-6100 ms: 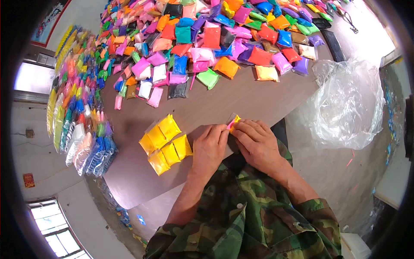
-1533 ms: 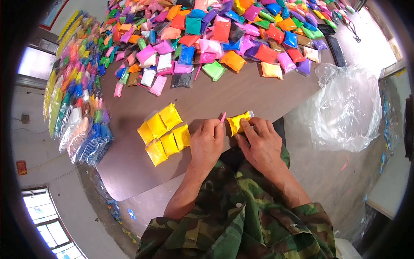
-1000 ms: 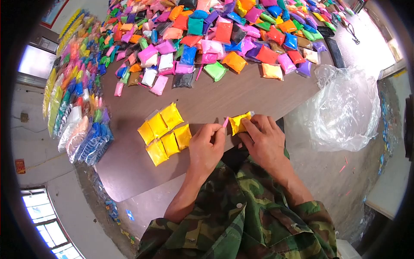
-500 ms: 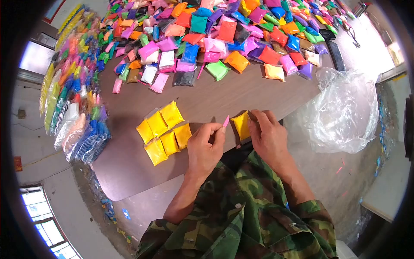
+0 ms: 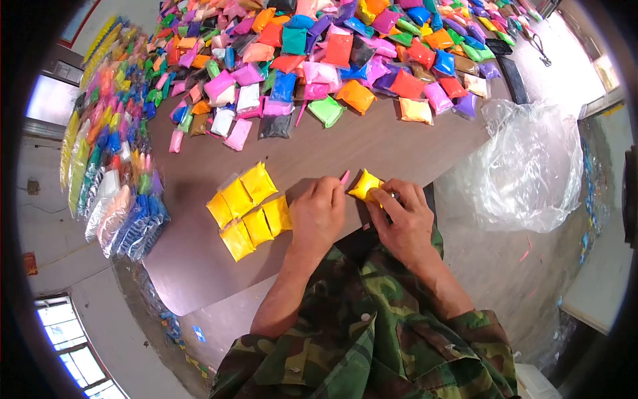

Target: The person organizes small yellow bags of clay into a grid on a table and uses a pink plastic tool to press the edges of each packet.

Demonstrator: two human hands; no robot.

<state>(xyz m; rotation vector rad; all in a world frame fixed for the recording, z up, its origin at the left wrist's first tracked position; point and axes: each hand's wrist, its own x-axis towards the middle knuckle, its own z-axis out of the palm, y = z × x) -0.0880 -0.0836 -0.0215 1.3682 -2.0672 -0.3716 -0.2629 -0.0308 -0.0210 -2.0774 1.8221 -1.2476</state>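
Closed around a small pink pointed stick, my left hand rests over the brown table; only the stick's tip shows past the fingers. My right hand grips a yellow packet by its near side, and the packet looks bunched up between thumb and fingers. Left of my left hand lie several flat yellow packets in two slanting rows, edges touching.
A big heap of coloured packets covers the table's far side. Bags of coloured packets stand along the left. A clear plastic bag hangs beside the right edge. A black tray-like object lies at back right.
My right hand has shifted left and curled round the yellow packet, which now looks squeezed and turned. My left hand has rotated, hiding more of the pink stick.
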